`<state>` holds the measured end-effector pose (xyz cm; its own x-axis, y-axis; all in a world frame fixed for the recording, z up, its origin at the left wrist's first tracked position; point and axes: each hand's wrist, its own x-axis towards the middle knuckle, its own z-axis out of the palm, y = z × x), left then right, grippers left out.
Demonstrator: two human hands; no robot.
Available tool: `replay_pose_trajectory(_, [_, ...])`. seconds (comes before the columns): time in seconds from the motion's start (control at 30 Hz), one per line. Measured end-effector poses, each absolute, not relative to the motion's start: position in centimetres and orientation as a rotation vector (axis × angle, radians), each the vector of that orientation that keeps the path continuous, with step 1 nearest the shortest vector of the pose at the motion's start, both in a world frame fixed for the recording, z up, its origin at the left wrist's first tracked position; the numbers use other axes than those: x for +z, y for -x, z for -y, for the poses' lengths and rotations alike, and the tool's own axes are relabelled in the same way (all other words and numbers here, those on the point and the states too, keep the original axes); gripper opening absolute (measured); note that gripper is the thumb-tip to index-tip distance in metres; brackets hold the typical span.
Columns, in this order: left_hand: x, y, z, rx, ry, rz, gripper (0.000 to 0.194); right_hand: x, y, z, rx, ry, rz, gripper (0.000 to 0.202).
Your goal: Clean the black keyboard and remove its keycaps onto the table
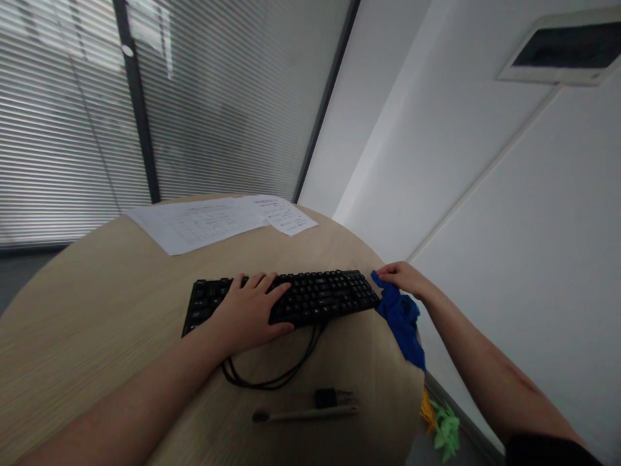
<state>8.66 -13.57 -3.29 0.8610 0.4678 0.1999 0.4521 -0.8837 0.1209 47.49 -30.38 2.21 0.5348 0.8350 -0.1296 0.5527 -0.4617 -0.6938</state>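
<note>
A black keyboard (320, 294) lies across the round wooden table, slightly tilted in my view. My left hand (250, 314) rests over its left part, fingers spread on the keys and thumb along the front edge. At the keyboard's right end, my right hand (400, 277) pinches the upper corner of a crumpled blue cloth (402, 317). The cloth lies at the table's right edge, close to the keyboard's corner. A looped black cable (276, 386) lies in front of the keyboard, partly hidden by my left hand and forearm.
Nearer me lie a thin, long-handled tool (305, 414) and a small black-ended item (334, 398), whose kinds I cannot tell. Printed papers (208, 223) lie at the table's far side. A white wall (509, 213) rises close on the right. Green (445, 428) and orange pieces (427, 412) lie below the edge.
</note>
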Motion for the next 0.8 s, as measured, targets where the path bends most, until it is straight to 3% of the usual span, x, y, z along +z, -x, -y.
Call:
replay_pose_trajectory(0.27, [-2.6,-8.3,14.0,0.348,-2.918,-0.717,0.082,1.3,-40.2,23.3,0.603,1.876,1.322,0.039])
replay_pose_trajectory(0.5, [-2.6,-7.1,13.1,0.365,-2.895,-0.725,0.086,-0.6,-38.3,22.0,0.324,2.005,1.619,0.025])
replay_pose_trajectory(0.67, [-2.6,-7.0,12.9,0.347,-2.888,-0.684,0.094,0.1,-37.9,25.1,0.052,2.059,1.865,0.057])
replay_pose_trajectory(0.8, [-2.5,-7.0,13.1,0.320,-2.902,-0.667,0.099,0.2,-37.8,25.8,0.126,2.169,1.892,0.037])
